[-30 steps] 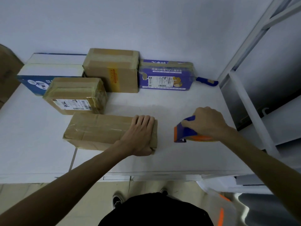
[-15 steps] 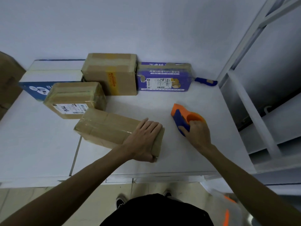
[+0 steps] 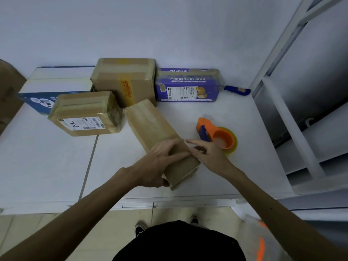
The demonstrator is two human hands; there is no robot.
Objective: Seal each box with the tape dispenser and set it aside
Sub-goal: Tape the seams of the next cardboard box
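A long brown cardboard box (image 3: 150,127) lies diagonally on the white table (image 3: 47,166), its near end pointing toward me. My left hand (image 3: 160,162) grips that near end, fingers over the top and thumb down the end face. My right hand (image 3: 209,155) rests against the box's right edge, index finger stretched along the top corner. The orange and blue tape dispenser (image 3: 216,135) with its roll of clear tape lies on the table just right of the box, with no hand on it.
Behind stand a taped brown box with a shipping label (image 3: 84,113), a taller brown box (image 3: 126,81), a purple printed box (image 3: 188,85) and a white-and-blue carton (image 3: 54,83). A blue utility knife (image 3: 237,90) lies by the wall. A white metal shelf frame (image 3: 286,113) borders the right.
My right hand set the dispenser down and moved to the box. My left hand swung the box from lying crosswise to pointing toward me.
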